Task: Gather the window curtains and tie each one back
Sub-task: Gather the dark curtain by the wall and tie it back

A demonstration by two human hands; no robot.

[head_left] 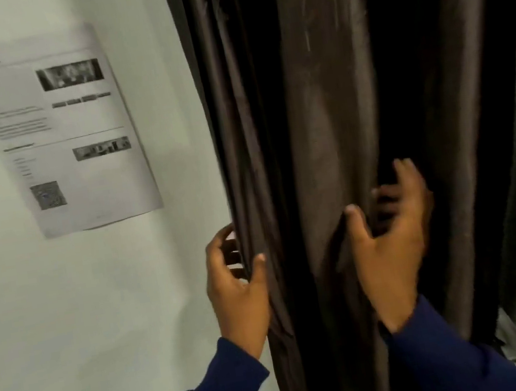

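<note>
Curtain folds hang before us beside the white wall. Our left hand curls around its outer edge; our right hand, fingers spread, seems to press into the folds, blurred. A printed sheet hangs on the wall.

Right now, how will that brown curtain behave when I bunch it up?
The brown curtain hangs in deep soft folds, so it is probably floppy and will gather easily. Its slight sheen suggests it may slide in the left hand and right hand.
</note>
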